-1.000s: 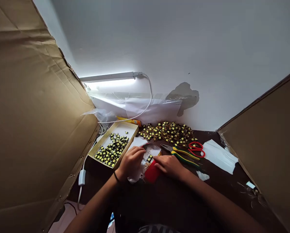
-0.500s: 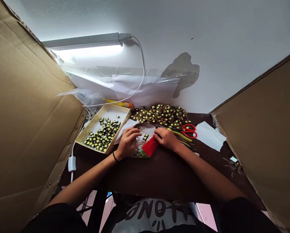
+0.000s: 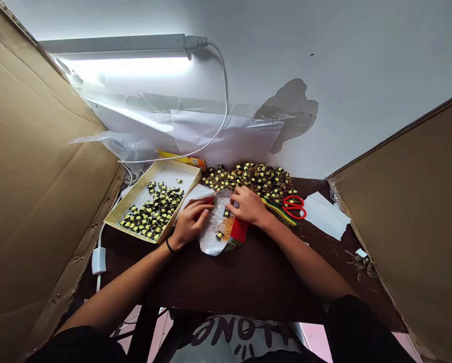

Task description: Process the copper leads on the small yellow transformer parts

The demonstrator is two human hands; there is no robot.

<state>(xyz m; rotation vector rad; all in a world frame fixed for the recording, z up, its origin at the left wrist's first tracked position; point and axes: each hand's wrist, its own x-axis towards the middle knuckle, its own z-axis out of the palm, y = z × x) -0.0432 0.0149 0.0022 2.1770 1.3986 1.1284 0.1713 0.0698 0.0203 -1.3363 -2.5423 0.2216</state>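
Note:
A foil pouch [image 3: 212, 242], silver inside with a red and green outer side, lies opened out on the dark table [image 3: 226, 282]. Thin copper-coloured wire bits are scattered on its foil. One small yellow-and-black coil [image 3: 219, 235] rests low on the pouch. A second coil [image 3: 226, 214] is at the fingertips of my right hand [image 3: 248, 205], whose fingers are bent in a pinch around its upper end. My left hand [image 3: 191, 222] is at the pouch's left edge, fingers extended and thumb apart, with nothing visible in it.
On the left stands a shallow tray [image 3: 135, 236] of coils with trimmed leads. A heap of wired coils [image 3: 252, 176] lies at the back. Red-handled scissors [image 3: 294, 207], green-yellow-handled pliers [image 3: 280, 213] and white paper [image 3: 326, 214] are at right. Cardboard walls [image 3: 407, 201] flank the table.
The pouch's foil has spread toward me and a second coil now shows on it. My right hand has moved up and left over the pouch; my left hand has shifted slightly left.

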